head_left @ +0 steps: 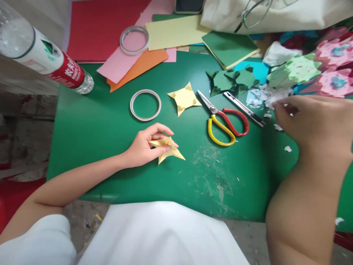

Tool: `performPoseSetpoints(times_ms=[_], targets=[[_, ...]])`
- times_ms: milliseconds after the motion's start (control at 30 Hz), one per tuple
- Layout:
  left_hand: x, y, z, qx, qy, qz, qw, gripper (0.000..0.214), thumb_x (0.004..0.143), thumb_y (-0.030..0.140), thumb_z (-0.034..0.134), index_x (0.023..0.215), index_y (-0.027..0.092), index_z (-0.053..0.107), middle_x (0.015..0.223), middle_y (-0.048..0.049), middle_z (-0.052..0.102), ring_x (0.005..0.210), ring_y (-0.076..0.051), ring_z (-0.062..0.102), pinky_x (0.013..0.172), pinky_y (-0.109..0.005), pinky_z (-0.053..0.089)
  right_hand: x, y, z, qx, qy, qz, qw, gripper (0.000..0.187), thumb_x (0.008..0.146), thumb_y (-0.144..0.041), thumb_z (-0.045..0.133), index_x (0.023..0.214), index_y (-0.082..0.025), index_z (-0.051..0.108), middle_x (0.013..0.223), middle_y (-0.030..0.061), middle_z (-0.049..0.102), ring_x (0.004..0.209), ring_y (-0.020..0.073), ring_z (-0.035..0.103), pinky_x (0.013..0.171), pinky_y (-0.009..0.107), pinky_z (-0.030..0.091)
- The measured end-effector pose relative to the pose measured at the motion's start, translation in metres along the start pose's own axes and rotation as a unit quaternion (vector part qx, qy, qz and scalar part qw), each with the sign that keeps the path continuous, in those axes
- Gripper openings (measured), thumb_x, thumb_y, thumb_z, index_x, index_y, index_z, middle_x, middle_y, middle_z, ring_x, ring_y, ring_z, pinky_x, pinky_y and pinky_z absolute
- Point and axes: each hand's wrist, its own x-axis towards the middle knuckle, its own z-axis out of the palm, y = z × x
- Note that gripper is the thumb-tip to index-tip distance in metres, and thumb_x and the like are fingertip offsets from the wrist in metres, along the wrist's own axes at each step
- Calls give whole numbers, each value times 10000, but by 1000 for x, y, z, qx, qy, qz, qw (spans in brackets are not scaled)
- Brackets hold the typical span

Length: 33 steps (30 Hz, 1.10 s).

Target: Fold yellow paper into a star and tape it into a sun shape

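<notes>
My left hand (145, 147) is closed on a pale yellow folded paper star (172, 151), pinching it between thumb and fingers just above the table. A second yellow paper star (185, 98) lies flat beyond it. Over at the right, my right hand (317, 121) is closed with thumb and finger together beside white paper scraps (271, 96); what it pinches, if anything, I cannot make out. Scissors (219, 119) with red and yellow handles lie partly open between my hands. A box cutter (244, 108) rests just right of them.
On the green table (110, 121) lie a tape roll (145, 119), another tape roll (121, 40) on coloured paper, and dark green folded stars (223, 81). A water bottle (66, 70) leans in at the left. Pink paper flowers (335, 55) and a cloth bag (303, 16) fill the back right.
</notes>
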Motion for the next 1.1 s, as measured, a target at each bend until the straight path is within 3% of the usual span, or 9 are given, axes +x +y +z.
performPoseSetpoints(times_ms=[100, 200, 267, 333, 433, 533, 667, 933, 1100], targets=[[0, 1, 0, -8, 12, -3, 1000, 293, 801, 122, 704, 1047, 183, 559, 918, -27, 782, 871, -173, 768, 660, -169, 631, -2, -6, -5, 31, 11, 7, 999, 358, 900, -391, 544, 930, -87, 732, 843, 179, 724, 767, 205, 645, 525, 317, 211], [1, 3, 2, -15, 30, -8, 999, 289, 795, 126, 708, 1032, 180, 552, 904, -24, 779, 867, -176, 769, 664, -174, 633, -9, -22, -6, 127, 128, -88, 980, 423, 971, -377, 405, 974, -112, 735, 820, 167, 715, 790, 209, 648, 601, 338, 335], [1, 4, 2, -16, 38, -13, 999, 295, 785, 130, 719, 1022, 181, 550, 880, -16, 776, 862, -176, 769, 672, -177, 634, -17, -41, -8, 207, 232, -197, 930, 345, 957, -363, 464, 961, -144, 730, 852, 149, 719, 836, 214, 648, 733, 358, 429], [1, 5, 3, -17, 42, -21, 999, 306, 774, 140, 733, 1016, 181, 550, 856, -7, 770, 848, -176, 770, 674, -177, 634, -29, -63, -12, 273, 296, -298, 866, 228, 902, -331, 597, 1052, -198, 705, 1037, 130, 715, 956, 226, 646, 854, 371, 457], [0, 6, 3, -17, 46, -33, 998, 315, 772, 163, 742, 1022, 181, 551, 839, 0, 758, 824, -169, 770, 658, -170, 626, -44, -94, -20, 267, 267, -395, 837, 352, 886, -359, 634, 1226, -268, 629, 1382, 122, 579, 1252, 296, 548, 966, 425, 424], [0, 7, 2, -24, 48, -42, 998, 323, 772, 187, 745, 1026, 181, 546, 819, 9, 743, 778, -151, 763, 633, -164, 616, -52, -114, -25, 230, 181, -391, 873, 429, 937, -403, 549, 1353, -298, 539, 1568, 117, 367, 1422, 345, 374, 1048, 508, 339], [1, 7, 1, -34, 50, -44, 997, 346, 758, 227, 764, 1013, 178, 534, 780, 17, 724, 711, -131, 741, 615, -172, 604, -50, -125, -25, 234, 113, -378, 889, 543, 951, -422, 504, 1467, -274, 418, 1592, 136, 317, 1472, 360, 281, 1090, 548, 272], [-3, 2, -2, -23, 69, 22, 997, 333, 767, 250, 788, 1013, 193, 571, 797, 15, 733, 719, -113, 729, 645, -169, 589, -63, -122, -26, 208, 154, -424, 868, 346, 965, -314, 511, 1294, -217, 556, 1445, 135, 528, 1356, 286, 467, 1040, 464, 320], [-4, 0, -8, -15, 73, 145, 987, 219, 787, 200, 779, 971, 203, 661, 829, -14, 751, 777, -129, 727, 704, -224, 590, -76, -118, -26, 244, 215, -484, 813, 173, 941, -231, 556, 1103, -215, 613, 1237, 82, 681, 1166, 220, 617, 943, 411, 386]])
